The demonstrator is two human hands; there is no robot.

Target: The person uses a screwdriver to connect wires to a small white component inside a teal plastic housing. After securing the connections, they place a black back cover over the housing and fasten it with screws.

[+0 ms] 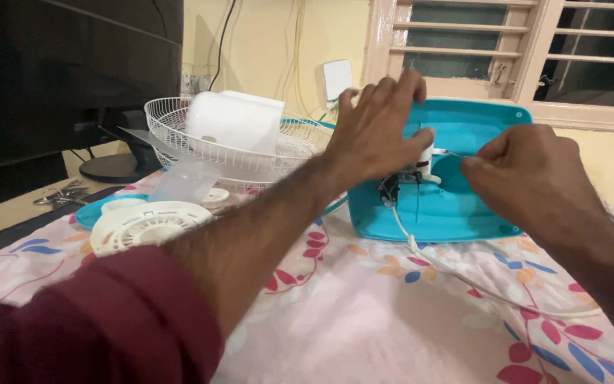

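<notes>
The teal fan base [456, 206] stands tilted on the flowered bedsheet [364, 313], its hollow underside facing the person. The left hand [378, 135] closes its grip on the small white part [426, 158] at the middle of the base, steadying it. The right hand [527, 174], just right of that part, pinches a thin wire [450, 151] running into it. This looks like wiring work inside the base; it calls for fine, steady fingers. A white cord [463, 281] trails from the base. Left of the base lie a wire fan guard [250, 153] and a white round cover [147, 224]. No labels are readable.

Head view, close above hands [456, 156]
</notes>
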